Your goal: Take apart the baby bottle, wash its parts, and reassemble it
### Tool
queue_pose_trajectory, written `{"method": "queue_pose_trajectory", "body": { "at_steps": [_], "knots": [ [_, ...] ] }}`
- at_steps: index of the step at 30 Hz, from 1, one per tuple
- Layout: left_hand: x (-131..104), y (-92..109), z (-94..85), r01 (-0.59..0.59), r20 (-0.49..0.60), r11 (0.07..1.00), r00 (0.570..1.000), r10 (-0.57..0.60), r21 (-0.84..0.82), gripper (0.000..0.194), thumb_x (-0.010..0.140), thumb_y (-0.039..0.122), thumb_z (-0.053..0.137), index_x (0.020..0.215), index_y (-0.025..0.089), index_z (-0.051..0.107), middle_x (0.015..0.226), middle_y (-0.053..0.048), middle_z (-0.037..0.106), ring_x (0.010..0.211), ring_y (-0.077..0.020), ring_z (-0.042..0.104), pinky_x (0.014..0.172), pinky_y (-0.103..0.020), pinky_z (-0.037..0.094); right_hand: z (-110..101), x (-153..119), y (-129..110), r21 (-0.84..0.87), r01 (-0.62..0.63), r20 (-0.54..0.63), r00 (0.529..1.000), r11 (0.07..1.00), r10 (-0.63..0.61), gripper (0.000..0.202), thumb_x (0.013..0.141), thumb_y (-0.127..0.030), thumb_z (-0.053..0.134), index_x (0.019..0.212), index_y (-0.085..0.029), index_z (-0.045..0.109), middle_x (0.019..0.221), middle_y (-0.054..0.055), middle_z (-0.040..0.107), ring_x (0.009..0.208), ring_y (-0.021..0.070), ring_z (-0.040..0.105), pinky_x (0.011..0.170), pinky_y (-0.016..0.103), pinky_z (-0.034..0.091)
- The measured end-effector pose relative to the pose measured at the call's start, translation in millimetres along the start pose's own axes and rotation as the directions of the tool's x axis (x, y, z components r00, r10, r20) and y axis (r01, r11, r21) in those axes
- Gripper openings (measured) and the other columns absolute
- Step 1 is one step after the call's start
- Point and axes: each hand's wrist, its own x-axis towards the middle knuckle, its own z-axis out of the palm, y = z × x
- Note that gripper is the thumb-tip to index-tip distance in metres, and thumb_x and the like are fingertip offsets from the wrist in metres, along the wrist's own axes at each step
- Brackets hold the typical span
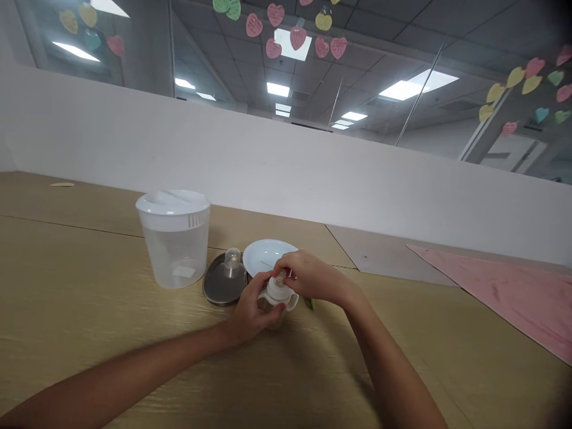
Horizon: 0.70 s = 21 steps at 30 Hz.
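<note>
A baby bottle (278, 290) with a white collar, side handles and a clear teat stands upright between my hands at the middle of the table. My left hand (254, 308) is wrapped round its body from the left. My right hand (308, 275) comes from the right, its fingers pinched on the teat at the top. Just behind is a white plate (261, 250), partly covered by my hands. A dark metal tray (221, 286) lies to the left, with a clear dome-shaped cap (232, 258) at its back edge.
A clear plastic bucket (176, 250) with a white lid stands left of the tray. Some small green thing (310, 303) shows beside the bottle. Pink cloth (504, 292) lies at the right. A white wall (286, 173) rises behind the table.
</note>
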Motion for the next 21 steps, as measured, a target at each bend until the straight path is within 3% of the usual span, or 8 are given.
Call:
{"method": "queue_pose_trajectory", "body": {
  "at_steps": [3,6,9,13,15,17,21],
  "knots": [
    [-0.1,-0.4,0.4,-0.011,-0.002,1.000,1.000,0.011,0.007,0.051,0.073,0.026,0.060,0.120,0.017,0.040,0.114,-0.010,0.055,0.100,-0.0225,0.055,0.086,-0.035,0.045,7.1,3.8,-1.6,-0.091,-0.102,-0.032,0.995,0.991,0.099,0.017,0.075,-0.018,0.048,0.071,-0.015,0.064,0.061,0.001,0.059,0.055,0.0094,0.045,0.050,0.022,0.028],
    [0.1,-1.0,0.6,-0.023,-0.020,0.999,1.000,0.024,0.035,0.050,0.073,0.025,0.060,0.119,0.017,0.041,0.113,-0.010,0.056,0.101,-0.0223,0.055,0.086,-0.035,0.044,13.7,11.2,-6.5,-0.231,-0.259,-0.099,0.965,0.938,0.242,0.034,0.081,-0.034,0.045,0.060,-0.013,0.063,0.053,0.003,0.055,0.050,0.0107,0.042,0.046,0.025,0.021],
    [0.7,-1.0,0.5,-0.030,-0.014,0.999,0.999,0.031,0.043,0.043,0.073,0.025,0.060,0.113,0.018,0.045,0.103,-0.006,0.060,0.090,-0.0200,0.058,0.080,-0.032,0.046,14.2,14.5,-10.8,-0.273,-0.317,-0.118,0.948,0.908,0.296,0.046,0.083,-0.045,0.040,0.060,-0.013,0.064,0.055,0.006,0.058,0.052,0.0134,0.047,0.046,0.026,0.022],
    [0.9,-1.0,0.3,-0.038,-0.002,0.999,0.999,0.038,0.027,0.041,0.074,0.026,0.059,0.113,0.018,0.046,0.102,-0.006,0.060,0.090,-0.0201,0.057,0.079,-0.032,0.047,7.8,6.2,-10.1,-0.197,-0.289,-0.131,0.955,0.937,0.267,0.049,0.080,-0.055,0.041,0.076,-0.013,0.067,0.070,0.009,0.065,0.065,0.0183,0.056,0.053,0.026,0.031],
    [0.9,-1.0,-0.1,-0.043,-0.015,0.999,0.999,0.043,0.033,0.045,0.074,0.026,0.059,0.116,0.019,0.044,0.106,-0.007,0.058,0.093,-0.0208,0.056,0.081,-0.034,0.046,7.2,1.1,-7.1,-0.081,-0.169,-0.085,0.983,0.982,0.162,0.041,0.076,-0.046,0.050,0.100,-0.016,0.063,0.089,0.008,0.066,0.078,0.0191,0.058,0.059,0.025,0.036],
    [1.0,-0.8,-0.4,-0.041,-0.005,0.998,0.999,0.042,0.043,0.045,0.075,0.025,0.059,0.117,0.020,0.044,0.108,-0.007,0.057,0.096,-0.0212,0.055,0.084,-0.036,0.045,9.3,-1.5,-3.5,0.014,-0.063,-0.034,0.997,0.998,0.064,0.048,0.073,-0.036,0.055,0.117,-0.017,0.053,0.101,0.008,0.064,0.089,0.0196,0.057,0.065,0.024,0.039],
    [0.1,-1.0,1.7,-0.071,0.026,0.996,0.997,0.070,0.051,0.043,0.076,0.024,0.059,0.117,0.022,0.046,0.110,-0.007,0.054,0.101,-0.0227,0.053,0.088,-0.039,0.043,15.6,0.6,-0.8,-0.014,-0.095,-0.022,0.995,0.995,0.095,0.059,0.069,-0.033,0.057,0.122,-0.013,0.044,0.096,0.011,0.064,0.086,0.0227,0.057,0.064,0.027,0.039]
  ]
}}
